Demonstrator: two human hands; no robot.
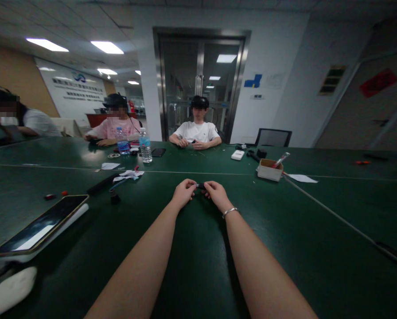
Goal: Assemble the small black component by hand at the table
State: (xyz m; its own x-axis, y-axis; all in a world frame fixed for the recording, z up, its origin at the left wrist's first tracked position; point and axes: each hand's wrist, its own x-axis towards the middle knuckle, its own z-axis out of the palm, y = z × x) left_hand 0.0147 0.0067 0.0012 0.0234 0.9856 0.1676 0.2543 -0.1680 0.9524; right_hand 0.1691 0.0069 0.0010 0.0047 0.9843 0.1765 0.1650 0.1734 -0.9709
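Note:
Both of my hands meet over the middle of the dark green table (198, 248). Between them is a small dark object (200, 186) with a lighter, metallic-looking end on its left side. The fingers of my left hand (184, 193) pinch the lighter end. My right hand (217, 195), with a silver bangle at the wrist, grips the dark end between thumb and fingers. The object is too small to name, and fingertips cover part of it.
At the left lie a phone (42, 226) on a white object, a white mouse-shaped thing (12, 290) and a small black cylinder (114, 196). Bottles (145, 148) stand farther back. At the right is a box (270, 171) holding a tube. Three people sit across the table.

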